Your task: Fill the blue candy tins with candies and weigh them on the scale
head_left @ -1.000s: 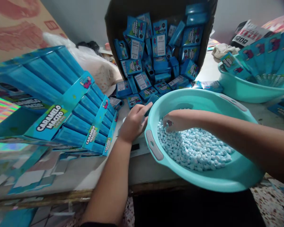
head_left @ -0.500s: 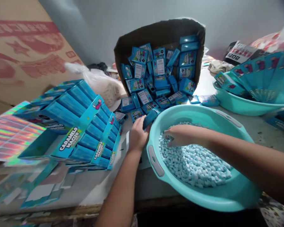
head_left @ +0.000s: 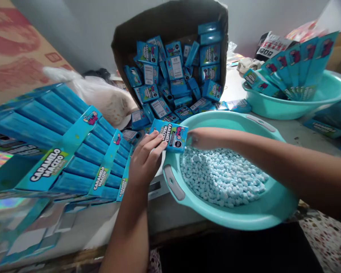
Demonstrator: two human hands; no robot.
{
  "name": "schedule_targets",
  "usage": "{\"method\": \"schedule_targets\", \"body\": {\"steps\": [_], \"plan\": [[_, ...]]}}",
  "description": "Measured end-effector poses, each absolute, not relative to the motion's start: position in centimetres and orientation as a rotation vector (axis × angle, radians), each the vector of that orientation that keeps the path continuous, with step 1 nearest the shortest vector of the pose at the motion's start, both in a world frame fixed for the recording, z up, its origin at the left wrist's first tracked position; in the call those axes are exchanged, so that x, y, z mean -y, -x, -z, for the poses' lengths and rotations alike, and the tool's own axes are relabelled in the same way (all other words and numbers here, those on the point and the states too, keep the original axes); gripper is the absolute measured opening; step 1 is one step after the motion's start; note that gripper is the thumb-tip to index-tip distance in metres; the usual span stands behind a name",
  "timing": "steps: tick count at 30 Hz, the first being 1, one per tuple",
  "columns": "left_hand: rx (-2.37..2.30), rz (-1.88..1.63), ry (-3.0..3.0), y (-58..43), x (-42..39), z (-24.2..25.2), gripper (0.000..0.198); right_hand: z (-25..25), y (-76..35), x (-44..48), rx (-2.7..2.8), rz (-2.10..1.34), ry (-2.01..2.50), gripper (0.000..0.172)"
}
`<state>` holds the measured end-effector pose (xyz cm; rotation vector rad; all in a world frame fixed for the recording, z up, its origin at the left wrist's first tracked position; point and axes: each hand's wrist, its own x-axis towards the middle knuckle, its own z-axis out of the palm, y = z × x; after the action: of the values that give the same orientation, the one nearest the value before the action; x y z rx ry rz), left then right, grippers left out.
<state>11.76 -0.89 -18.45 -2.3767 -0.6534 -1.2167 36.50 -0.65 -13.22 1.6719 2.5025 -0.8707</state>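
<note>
My left hand (head_left: 147,155) is closed around a small blue candy box (head_left: 174,136) printed "Caramelo Macizo", tilted over the left rim of a turquoise basin (head_left: 233,220). My right hand (head_left: 200,138) is against the right end of that box, its fingers curled; what they hold is hidden. Below it, small pale blue candies (head_left: 227,178) fill much of the basin floor. Partly covered by the basin and my left hand, a flat white device with a dark display (head_left: 155,186) lies on the table.
Behind stands a tipped cardboard carton (head_left: 170,19) with many blue boxes spilling from it. Stacked display cases (head_left: 53,163) of blue boxes are at left. A second turquoise basin (head_left: 290,110) at right holds upright printed cartons. A plastic bag (head_left: 102,94) slumps behind the cases.
My right hand has lifted out of the candies to the box's end. My left hand has brought the box up and turned its printed face toward me. The view has shifted.
</note>
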Motion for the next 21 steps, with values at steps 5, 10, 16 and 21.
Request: {"method": "schedule_targets", "body": {"steps": [5, 10, 16, 21], "plan": [[0.777, 1.310, 2.483, -11.8, 0.7, 18.5, 0.034, 12.2, -36.0, 0.3, -2.561, 1.278, -1.874, 0.045], [1.048, 1.305, 2.523, -11.6, 0.8, 18.3, 0.047, 12.4, -35.4, 1.1, -2.773, 1.536, -1.771, 0.038], [1.404, 1.372, 2.615, -10.7, 0.1, 17.7, 0.036, 13.2, -34.7, 1.5, -3.014, 1.286, -1.676, 0.039], [2.089, 1.444, 2.930, -8.0, -0.6, 17.7, 0.050, 13.7, -35.3, 1.4, -2.745, 0.825, -1.670, 0.026]]}}
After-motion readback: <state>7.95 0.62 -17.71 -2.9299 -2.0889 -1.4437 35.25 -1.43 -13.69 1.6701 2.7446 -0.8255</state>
